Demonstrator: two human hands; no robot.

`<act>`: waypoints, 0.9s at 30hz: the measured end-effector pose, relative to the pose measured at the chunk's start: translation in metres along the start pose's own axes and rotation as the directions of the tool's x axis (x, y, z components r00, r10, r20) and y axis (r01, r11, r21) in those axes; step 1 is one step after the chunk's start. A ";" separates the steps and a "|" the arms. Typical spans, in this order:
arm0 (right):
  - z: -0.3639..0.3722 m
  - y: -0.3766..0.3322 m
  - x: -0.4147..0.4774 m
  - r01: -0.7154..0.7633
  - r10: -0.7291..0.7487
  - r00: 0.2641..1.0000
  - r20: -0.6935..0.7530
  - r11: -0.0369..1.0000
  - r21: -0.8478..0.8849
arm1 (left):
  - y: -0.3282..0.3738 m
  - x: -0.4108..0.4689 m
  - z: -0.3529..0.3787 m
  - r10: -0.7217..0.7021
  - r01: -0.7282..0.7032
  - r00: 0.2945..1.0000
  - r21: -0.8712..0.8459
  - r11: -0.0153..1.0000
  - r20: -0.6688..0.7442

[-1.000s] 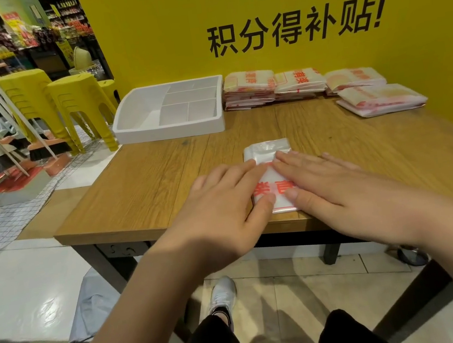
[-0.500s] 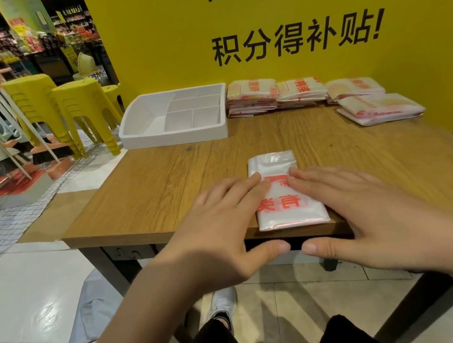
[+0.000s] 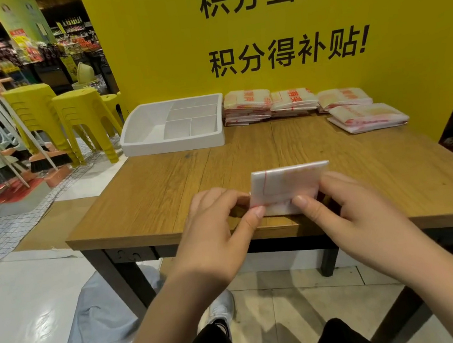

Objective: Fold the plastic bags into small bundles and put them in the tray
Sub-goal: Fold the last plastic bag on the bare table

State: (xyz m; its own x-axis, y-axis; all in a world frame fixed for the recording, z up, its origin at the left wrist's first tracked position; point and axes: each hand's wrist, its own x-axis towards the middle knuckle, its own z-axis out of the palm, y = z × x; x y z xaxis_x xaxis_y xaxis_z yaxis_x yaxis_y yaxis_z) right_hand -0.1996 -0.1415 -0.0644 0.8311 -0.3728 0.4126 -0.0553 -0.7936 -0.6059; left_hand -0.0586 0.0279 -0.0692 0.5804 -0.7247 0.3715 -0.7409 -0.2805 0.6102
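Currently, bag location: the folded plastic bag (image 3: 290,186) is at the near edge of the table (image 3: 151,198), between both hands and well apart from the tray (image 3: 173,146).
Bag long axis: runs left to right, parallel to the table's near edge.
Bag facing: the broad white face with red print is raised toward the camera, and the straight top edge points up.
Bag contact: it cannot be told whether the lower edge touches the wood.
Left hand (image 3: 221,229): pinches the bag's lower left corner, thumb in front, fingers curled behind.
Right hand (image 3: 349,212): pinches the lower edge toward the right side, thumb in front, fingers behind.
Tray position: white, divided into compartments, at the table's far left.
Bag stacks (image 3: 248,108): four flat piles lie along the yellow wall (image 3: 160,50), the leftmost just beside the tray.
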 end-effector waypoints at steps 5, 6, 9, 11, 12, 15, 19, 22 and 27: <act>0.008 -0.002 0.012 -0.127 0.126 0.991 -0.043 0.992 -0.013 | 0.009 0.003 0.007 -0.142 0.132 0.986 -0.116 0.985 -0.084; 0.011 -0.002 0.015 -0.151 0.149 0.987 -0.059 0.988 -0.042 | 0.011 0.004 0.009 -0.160 0.144 0.980 -0.127 0.981 -0.120; 0.016 -0.004 0.020 -0.182 0.174 0.982 -0.071 0.973 -0.143 | 0.014 0.007 0.017 -0.180 0.166 0.966 -0.088 0.982 -0.187; 0.017 -0.009 0.021 -0.157 0.147 0.987 -0.057 0.959 -0.237 | 0.014 0.009 0.019 -0.145 0.145 0.969 -0.012 0.989 -0.202; 0.017 -0.009 0.022 -0.138 0.129 0.990 -0.049 0.948 -0.288 | 0.014 0.010 0.020 -0.115 0.126 0.973 0.040 0.991 -0.201; 0.018 -0.009 0.023 -0.130 0.123 0.991 -0.042 0.915 -0.383 | 0.010 0.013 0.020 -0.032 0.058 0.990 0.193 0.980 -0.136; 0.015 -0.003 0.027 -0.083 0.110 0.993 0.038 0.902 -0.424 | 0.005 0.017 0.014 0.036 -0.046 0.998 0.239 0.970 0.044; 0.010 0.000 0.036 0.015 0.062 0.981 0.182 0.919 -0.393 | 0.003 0.027 0.007 0.066 -0.100 0.986 0.230 0.968 0.153; 0.002 0.009 0.042 0.054 0.084 0.918 0.387 0.941 -0.334 | -0.006 0.039 -0.004 0.075 -0.157 0.950 0.254 0.954 0.304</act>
State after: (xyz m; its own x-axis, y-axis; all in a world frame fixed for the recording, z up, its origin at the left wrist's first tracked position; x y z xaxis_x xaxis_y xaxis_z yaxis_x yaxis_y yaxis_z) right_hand -0.1639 -0.1637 -0.0539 0.9726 -0.2232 0.0648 -0.1915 -0.9276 -0.3209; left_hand -0.0306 0.0037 -0.0557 0.3925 -0.9007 0.1861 -0.8842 -0.3138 0.3461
